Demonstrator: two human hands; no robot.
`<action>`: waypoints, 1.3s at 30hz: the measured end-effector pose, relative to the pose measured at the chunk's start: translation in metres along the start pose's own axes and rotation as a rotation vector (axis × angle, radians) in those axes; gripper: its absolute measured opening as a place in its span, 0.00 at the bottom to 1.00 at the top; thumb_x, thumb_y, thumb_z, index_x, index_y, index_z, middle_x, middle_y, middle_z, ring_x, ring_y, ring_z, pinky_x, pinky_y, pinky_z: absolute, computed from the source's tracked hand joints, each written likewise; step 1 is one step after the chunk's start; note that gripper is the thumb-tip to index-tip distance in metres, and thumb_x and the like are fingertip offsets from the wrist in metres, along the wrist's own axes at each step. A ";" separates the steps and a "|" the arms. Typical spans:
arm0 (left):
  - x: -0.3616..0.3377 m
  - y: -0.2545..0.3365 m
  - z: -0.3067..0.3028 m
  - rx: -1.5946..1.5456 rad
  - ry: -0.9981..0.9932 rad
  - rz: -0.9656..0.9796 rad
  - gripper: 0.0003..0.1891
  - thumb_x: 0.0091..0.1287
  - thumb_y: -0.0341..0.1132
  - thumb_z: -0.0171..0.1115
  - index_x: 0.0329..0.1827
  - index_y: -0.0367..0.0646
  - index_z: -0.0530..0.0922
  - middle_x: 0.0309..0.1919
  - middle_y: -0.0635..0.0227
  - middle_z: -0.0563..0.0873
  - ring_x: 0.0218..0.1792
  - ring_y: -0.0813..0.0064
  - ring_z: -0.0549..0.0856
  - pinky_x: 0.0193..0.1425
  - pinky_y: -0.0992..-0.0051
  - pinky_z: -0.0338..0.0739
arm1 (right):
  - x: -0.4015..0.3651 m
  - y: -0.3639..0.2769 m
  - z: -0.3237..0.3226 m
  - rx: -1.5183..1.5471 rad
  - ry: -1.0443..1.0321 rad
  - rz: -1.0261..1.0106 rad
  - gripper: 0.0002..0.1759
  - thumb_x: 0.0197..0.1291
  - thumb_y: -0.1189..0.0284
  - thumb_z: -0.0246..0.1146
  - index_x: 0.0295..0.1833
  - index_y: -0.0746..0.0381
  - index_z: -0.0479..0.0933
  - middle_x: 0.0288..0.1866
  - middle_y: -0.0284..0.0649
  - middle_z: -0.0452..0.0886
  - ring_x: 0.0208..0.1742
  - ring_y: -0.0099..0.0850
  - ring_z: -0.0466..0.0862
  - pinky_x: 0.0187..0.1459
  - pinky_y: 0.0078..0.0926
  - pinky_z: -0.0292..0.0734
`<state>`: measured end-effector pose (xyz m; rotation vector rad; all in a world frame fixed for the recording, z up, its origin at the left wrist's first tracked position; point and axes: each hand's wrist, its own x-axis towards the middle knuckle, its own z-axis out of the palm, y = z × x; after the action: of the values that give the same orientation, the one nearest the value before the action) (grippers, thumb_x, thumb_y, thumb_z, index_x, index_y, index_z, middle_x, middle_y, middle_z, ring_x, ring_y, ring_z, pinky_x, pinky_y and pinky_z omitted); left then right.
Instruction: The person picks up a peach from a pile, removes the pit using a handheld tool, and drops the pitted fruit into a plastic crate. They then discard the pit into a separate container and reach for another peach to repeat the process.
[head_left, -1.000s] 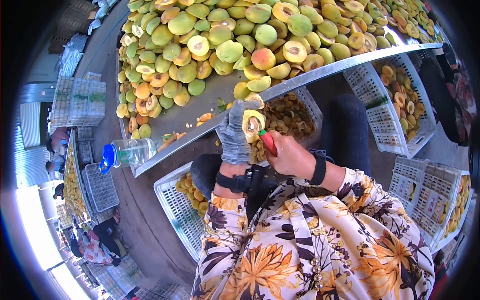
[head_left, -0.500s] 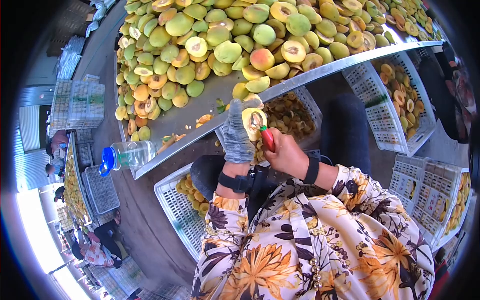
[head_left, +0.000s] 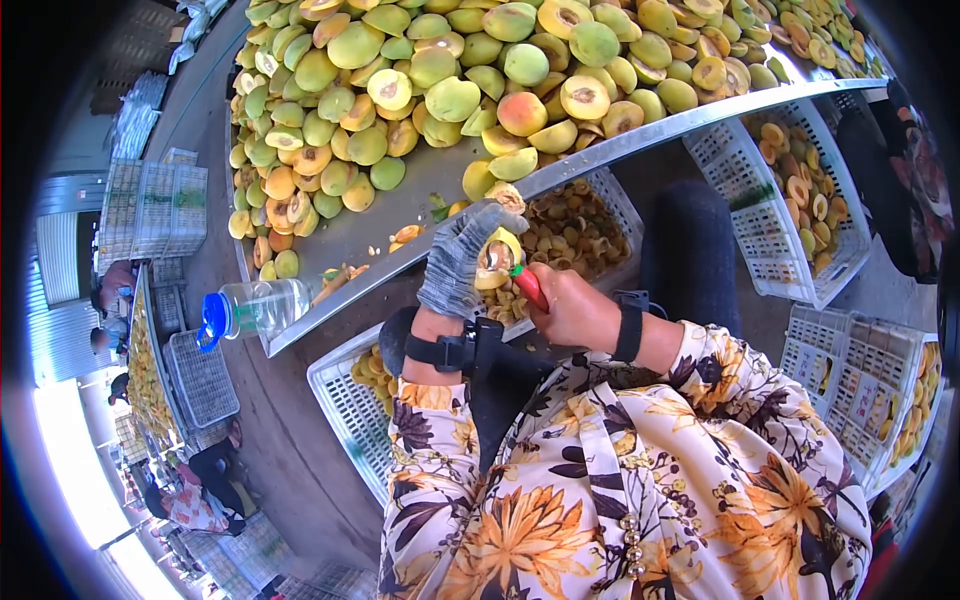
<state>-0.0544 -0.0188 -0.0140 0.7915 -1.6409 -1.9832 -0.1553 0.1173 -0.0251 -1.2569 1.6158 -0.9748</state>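
Note:
In a grey knitted glove, my left hand is closed around a halved yellow-green peach, its cut face and brown pit cavity turned toward my right. Another cut piece of fruit shows at the glove's fingertips. My bare right hand grips a small knife by its red and green handle; the tool's tip is at the peach's pit cavity, its blade largely hidden. Both hands are just in front of the metal table edge, over a white crate with cut fruit pieces in it.
A large heap of halved fruit covers the table. A clear bottle with a blue cap lies at its left corner. Crates of fruit stand below left, at right and lower right. Other people work at far left.
My left hand has shifted slightly left and tilted, turning the peach half. My right hand remains close by with the knife at the pit cavity.

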 end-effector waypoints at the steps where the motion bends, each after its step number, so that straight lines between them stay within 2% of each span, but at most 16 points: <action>1: 0.000 0.004 0.000 -0.189 0.000 -0.128 0.11 0.65 0.35 0.53 0.38 0.36 0.79 0.34 0.65 0.83 0.33 0.77 0.81 0.36 0.78 0.77 | 0.000 0.001 0.001 0.001 0.000 0.000 0.13 0.47 0.79 0.60 0.39 0.67 0.67 0.20 0.52 0.72 0.21 0.46 0.75 0.26 0.33 0.70; 3: 0.004 -0.002 0.001 -0.375 -0.003 -0.254 0.11 0.64 0.35 0.54 0.38 0.36 0.79 0.35 0.64 0.83 0.32 0.76 0.81 0.36 0.78 0.77 | 0.002 -0.001 0.003 0.006 0.071 -0.018 0.12 0.47 0.79 0.59 0.39 0.67 0.66 0.20 0.51 0.72 0.22 0.44 0.75 0.27 0.33 0.70; 5: 0.007 -0.030 0.008 -0.243 0.232 -0.006 0.18 0.64 0.45 0.55 0.43 0.37 0.76 0.35 0.62 0.82 0.32 0.71 0.82 0.37 0.76 0.78 | 0.002 -0.006 0.006 0.049 0.117 0.031 0.13 0.46 0.80 0.59 0.39 0.67 0.66 0.20 0.51 0.71 0.22 0.43 0.75 0.27 0.32 0.70; 9: 0.003 -0.018 0.036 -0.324 0.438 0.023 0.18 0.66 0.46 0.52 0.41 0.38 0.77 0.36 0.65 0.81 0.35 0.74 0.81 0.39 0.77 0.77 | 0.002 -0.004 0.004 0.106 0.189 0.075 0.14 0.45 0.81 0.59 0.39 0.67 0.66 0.20 0.50 0.71 0.22 0.39 0.75 0.28 0.32 0.71; 12: 0.002 -0.010 0.044 -0.013 0.439 0.183 0.18 0.66 0.46 0.53 0.40 0.38 0.79 0.37 0.66 0.81 0.37 0.74 0.81 0.40 0.76 0.77 | 0.000 -0.012 0.004 0.161 0.247 0.020 0.13 0.44 0.80 0.59 0.38 0.66 0.66 0.20 0.50 0.71 0.22 0.42 0.75 0.28 0.33 0.70; 13: 0.000 0.001 0.048 -0.142 0.468 0.149 0.12 0.62 0.36 0.59 0.36 0.34 0.81 0.30 0.66 0.83 0.30 0.78 0.80 0.38 0.78 0.75 | 0.000 -0.012 0.002 0.162 0.247 0.019 0.13 0.44 0.80 0.59 0.38 0.66 0.66 0.20 0.50 0.71 0.22 0.42 0.75 0.28 0.33 0.70; 16: 0.002 -0.007 0.022 0.069 0.236 0.142 0.09 0.61 0.33 0.57 0.34 0.35 0.81 0.34 0.66 0.83 0.33 0.76 0.80 0.40 0.77 0.75 | 0.002 -0.008 -0.005 0.041 0.113 0.027 0.12 0.44 0.81 0.59 0.36 0.67 0.66 0.20 0.51 0.72 0.23 0.46 0.75 0.27 0.34 0.70; 18: 0.002 -0.003 0.006 0.197 0.078 0.334 0.15 0.63 0.40 0.56 0.40 0.36 0.79 0.36 0.63 0.82 0.36 0.74 0.81 0.39 0.77 0.77 | 0.004 -0.004 -0.005 -0.056 0.048 -0.038 0.10 0.45 0.80 0.59 0.34 0.68 0.66 0.20 0.51 0.73 0.24 0.49 0.76 0.27 0.34 0.70; 20: 0.004 0.005 -0.001 -0.002 -0.108 -0.039 0.09 0.61 0.32 0.55 0.37 0.36 0.80 0.36 0.67 0.83 0.34 0.77 0.80 0.41 0.79 0.75 | 0.006 -0.001 -0.006 -0.058 0.013 -0.054 0.09 0.45 0.80 0.58 0.34 0.68 0.67 0.20 0.52 0.73 0.24 0.49 0.76 0.27 0.35 0.70; 22: 0.009 0.004 -0.008 -0.055 -0.141 -0.067 0.10 0.61 0.33 0.55 0.39 0.37 0.80 0.36 0.67 0.83 0.35 0.78 0.80 0.42 0.79 0.75 | 0.008 0.002 -0.006 -0.057 -0.020 -0.068 0.09 0.45 0.80 0.58 0.33 0.68 0.67 0.21 0.52 0.74 0.24 0.49 0.76 0.27 0.35 0.70; 24: 0.012 -0.002 -0.012 -0.237 -0.074 -0.349 0.16 0.64 0.41 0.54 0.45 0.36 0.76 0.41 0.62 0.81 0.37 0.73 0.81 0.40 0.76 0.78 | 0.010 0.006 -0.006 -0.010 -0.026 -0.102 0.08 0.47 0.79 0.58 0.34 0.67 0.68 0.20 0.50 0.73 0.21 0.45 0.76 0.26 0.33 0.70; 25: 0.011 -0.003 -0.011 0.019 -0.173 -0.048 0.21 0.65 0.48 0.51 0.48 0.36 0.75 0.41 0.62 0.81 0.38 0.71 0.81 0.42 0.75 0.78 | 0.011 0.007 -0.009 -0.010 -0.028 -0.103 0.08 0.47 0.79 0.58 0.34 0.67 0.68 0.20 0.50 0.73 0.21 0.45 0.76 0.26 0.33 0.70; 30: -0.001 0.006 0.012 -0.471 0.095 -0.101 0.24 0.66 0.50 0.50 0.50 0.36 0.74 0.41 0.61 0.81 0.36 0.69 0.82 0.42 0.73 0.78 | 0.014 -0.011 -0.020 0.248 -0.151 0.149 0.05 0.55 0.77 0.57 0.37 0.63 0.68 0.18 0.37 0.71 0.16 0.25 0.70 0.21 0.25 0.67; 34: -0.001 -0.003 0.015 -0.439 0.178 -0.070 0.22 0.63 0.48 0.55 0.48 0.36 0.74 0.36 0.59 0.82 0.31 0.66 0.83 0.38 0.71 0.80 | 0.010 -0.019 -0.017 0.284 -0.158 0.158 0.05 0.56 0.77 0.56 0.37 0.63 0.67 0.17 0.35 0.71 0.14 0.23 0.70 0.18 0.23 0.65; 36: 0.003 -0.010 0.014 -0.493 0.326 -0.267 0.20 0.62 0.46 0.57 0.45 0.36 0.75 0.32 0.60 0.83 0.28 0.67 0.83 0.32 0.72 0.80 | 0.008 -0.021 -0.017 0.233 -0.163 0.214 0.06 0.55 0.77 0.56 0.36 0.64 0.66 0.17 0.36 0.70 0.12 0.24 0.70 0.15 0.23 0.64; 39: 0.006 -0.024 0.018 -0.398 0.413 -0.143 0.17 0.62 0.42 0.58 0.44 0.36 0.75 0.29 0.62 0.82 0.25 0.68 0.83 0.29 0.73 0.80 | 0.007 -0.020 -0.013 0.216 -0.116 0.148 0.07 0.53 0.78 0.58 0.34 0.64 0.65 0.16 0.36 0.70 0.13 0.25 0.72 0.15 0.23 0.64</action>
<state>-0.0701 -0.0049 -0.0357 1.0893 -0.9431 -1.9804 -0.1625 0.1082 -0.0032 -1.0136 1.4493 -0.9387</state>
